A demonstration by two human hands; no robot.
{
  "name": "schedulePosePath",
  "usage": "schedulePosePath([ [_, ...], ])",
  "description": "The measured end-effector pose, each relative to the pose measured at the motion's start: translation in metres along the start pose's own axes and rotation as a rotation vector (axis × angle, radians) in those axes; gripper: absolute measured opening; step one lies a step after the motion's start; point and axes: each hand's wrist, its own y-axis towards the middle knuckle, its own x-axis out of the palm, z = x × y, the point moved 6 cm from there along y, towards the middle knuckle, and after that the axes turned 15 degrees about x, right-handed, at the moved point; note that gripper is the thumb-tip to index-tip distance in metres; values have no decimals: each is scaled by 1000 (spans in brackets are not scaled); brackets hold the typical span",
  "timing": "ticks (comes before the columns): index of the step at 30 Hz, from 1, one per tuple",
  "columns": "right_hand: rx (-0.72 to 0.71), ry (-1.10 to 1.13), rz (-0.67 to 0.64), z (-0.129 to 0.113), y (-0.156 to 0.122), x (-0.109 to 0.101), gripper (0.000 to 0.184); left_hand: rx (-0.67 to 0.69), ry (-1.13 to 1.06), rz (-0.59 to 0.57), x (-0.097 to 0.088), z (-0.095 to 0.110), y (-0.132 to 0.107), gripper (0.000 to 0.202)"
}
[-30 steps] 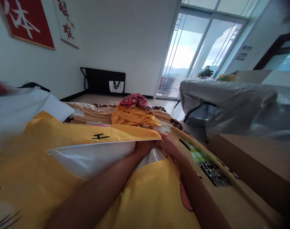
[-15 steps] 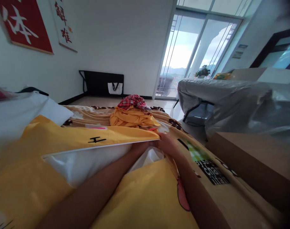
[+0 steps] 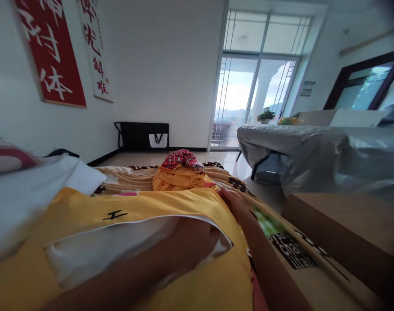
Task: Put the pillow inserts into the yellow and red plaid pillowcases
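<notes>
A yellow duvet cover [image 3: 171, 201] with a long opening is spread in front of me. White filling [image 3: 112, 242] shows through the slit. My left hand [image 3: 201, 231] is inside the cover, its forearm running in through the opening; the fingers are in shadow and hidden by the cloth's edge. From outside, my right hand [image 3: 232, 202] grips the far right corner of the cover, fingers closed on the fabric. The corner bulges upward beside it.
Beyond the cover lie a folded orange cloth [image 3: 180, 178] and a red plaid cloth [image 3: 181, 160] on a patterned brown blanket [image 3: 300, 248]. White bedding [image 3: 63, 172] is at left. A cardboard box [image 3: 339, 220] and a plastic-draped table [image 3: 313, 140] stand at right.
My left hand has gone deeper toward the corner inside the cover, and the opening's upper edge has sagged into a curve. My right hand stays at the corner; the view has tilted up.
</notes>
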Motion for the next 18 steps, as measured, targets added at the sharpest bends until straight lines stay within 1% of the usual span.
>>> schedulePosePath([
  [1, -17, 20, 41, -1, 2, 2, 50, 22, -17, -73, 0, 12, -2, 17],
  [2, -41, 42, 49, -4, 4, 6, 47, 36, -39, -149, 0, 23, -5, 21],
  [3, -61, 67, 31, -8, 4, 11, 49, 40, -55, -215, 0, 33, -9, 26],
  [5, -72, 111, 7, -19, 2, 17, 58, 34, -54, -289, -2, 47, -16, 26],
  [7, -63, 124, 85, -36, -2, 13, 62, 64, -18, -335, -4, 57, -25, 20],
  [8, -68, 118, 135, -48, -6, 9, 63, 99, -2, -375, -5, 61, -29, 28],
  [10, -105, 83, 222, -74, -16, 1, 63, 166, 31, -444, -5, 66, -39, 55],
  [11, -123, 61, 249, -87, -21, -1, 63, 189, 52, -460, -6, 67, -43, 63],
  [13, -163, 32, 279, -110, -31, 2, 64, 228, 119, -438, -9, 71, -47, 69],
  [14, -188, 21, 297, -119, -36, 8, 64, 250, 175, -415, -9, 74, -48, 69],
  [15, -213, -2, 321, -126, -39, 16, 64, 279, 247, -407, -7, 77, -48, 64],
  [16, -246, -62, 346, -133, -42, 28, 62, 313, 338, -421, -2, 81, -49, 55],
  [18, -367, -317, 396, -149, -48, 56, 58, 404, 540, -474, 10, 89, -52, 32],
])
